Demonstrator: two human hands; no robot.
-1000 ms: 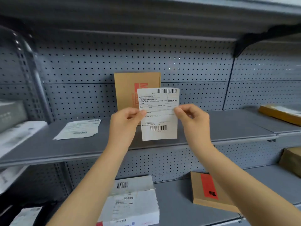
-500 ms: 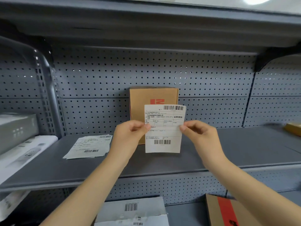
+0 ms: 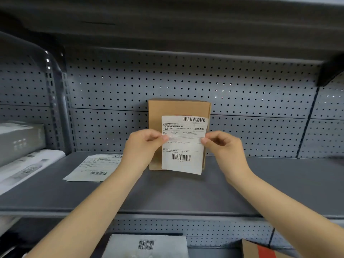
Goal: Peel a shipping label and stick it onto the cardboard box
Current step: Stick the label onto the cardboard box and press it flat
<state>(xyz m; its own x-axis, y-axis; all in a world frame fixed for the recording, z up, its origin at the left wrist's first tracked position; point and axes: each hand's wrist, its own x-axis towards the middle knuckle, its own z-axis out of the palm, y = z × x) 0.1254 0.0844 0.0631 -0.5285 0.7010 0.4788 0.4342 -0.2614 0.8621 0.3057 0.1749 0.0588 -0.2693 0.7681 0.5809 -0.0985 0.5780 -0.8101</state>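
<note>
A white shipping label (image 3: 183, 146) with two barcodes hangs upright in front of a brown cardboard box (image 3: 167, 108). The box stands on end on the grey shelf (image 3: 186, 189), leaning against the pegboard back wall. My left hand (image 3: 143, 148) pinches the label's left edge at mid-height. My right hand (image 3: 221, 148) pinches its right edge at the same height. The label covers most of the box's front and right part, and its bottom edge hangs just below the box's base. I cannot tell whether the label touches the box.
A loose stack of printed label sheets (image 3: 93, 166) lies on the shelf to the left. White packages (image 3: 24, 164) sit at the far left. On the lower shelf are a white parcel (image 3: 147, 246) with a barcode and a brown box (image 3: 260, 250) with a red mark.
Both hands have carried the label forward and up toward the box; it now overlaps most of the box front. The camera view has tilted upward and closer to the shelf.
</note>
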